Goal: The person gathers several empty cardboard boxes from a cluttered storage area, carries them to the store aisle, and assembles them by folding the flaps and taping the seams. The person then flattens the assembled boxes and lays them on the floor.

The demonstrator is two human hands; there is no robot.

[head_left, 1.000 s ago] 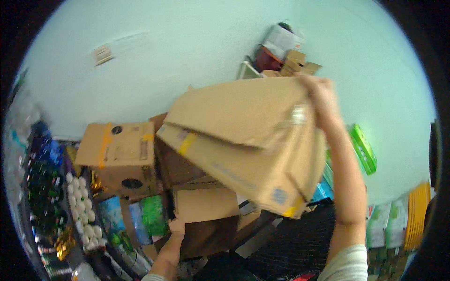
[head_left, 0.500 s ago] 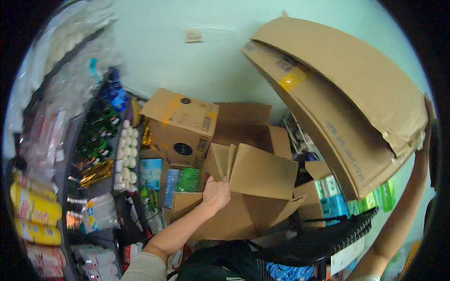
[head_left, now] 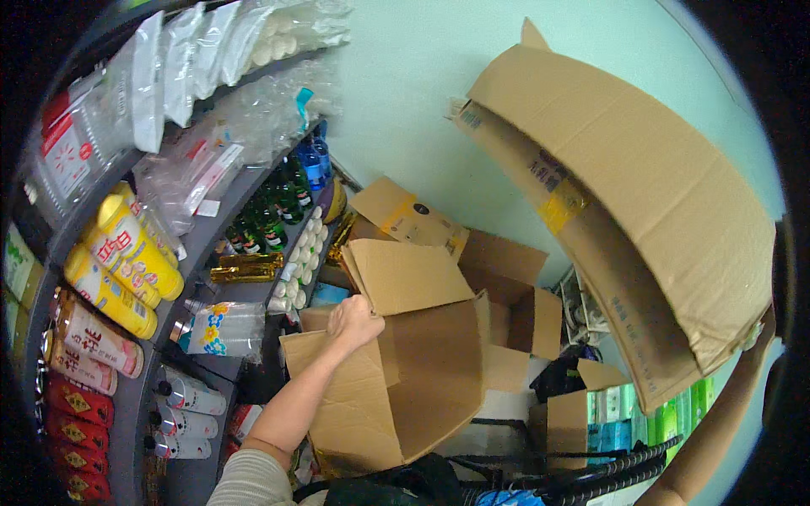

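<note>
While the left hand (head_left: 354, 323) clenches the rim of an open brown cardboard box (head_left: 426, 363), lying below and right of that grip, the right hand (head_left: 763, 334) grasps a large brown cardboard carton (head_left: 645, 185), its length slanting up leftward.

The large carton (head_left: 637, 198) and yellow bottles (head_left: 139, 249) bear printed characters.

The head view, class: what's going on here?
The person's left hand grips an open cardboard box by its rim. The right hand, mostly hidden, is at the lower corner of a large, partly folded carton aloft in front of the wall. Another open box stands beyond the first, and shelves with bottles line the left side.
</note>
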